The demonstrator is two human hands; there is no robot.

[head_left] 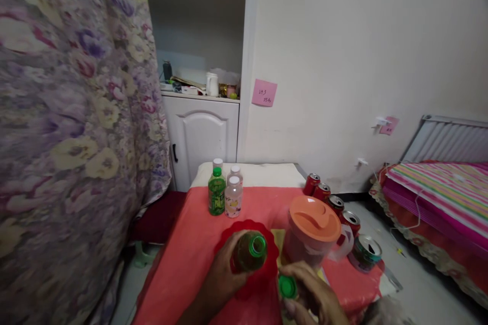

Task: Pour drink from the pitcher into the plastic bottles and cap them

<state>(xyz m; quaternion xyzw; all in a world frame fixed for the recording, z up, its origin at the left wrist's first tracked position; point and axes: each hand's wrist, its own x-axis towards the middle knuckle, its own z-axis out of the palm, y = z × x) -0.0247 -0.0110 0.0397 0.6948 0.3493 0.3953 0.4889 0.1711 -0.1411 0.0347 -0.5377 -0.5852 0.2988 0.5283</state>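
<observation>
My left hand (221, 277) is wrapped round an open green-necked bottle (249, 251) of amber drink, held upright over a red scalloped plate (263, 277). My right hand (308, 297) pinches the bottle's green cap (287, 286) just to the right of the bottle, its fingers closed. Right behind that hand stands a clear pitcher with an orange lid (313, 218). Both hands are low at the near edge of a table under a red cloth (190, 259).
Several small bottles (224, 193), green and pale pink, stand at the table's far side. A row of several red cans (335, 203) runs along the right edge. A floral curtain (68, 137) hangs left, a white cabinet (200, 132) behind, a striped bed (438, 183) right.
</observation>
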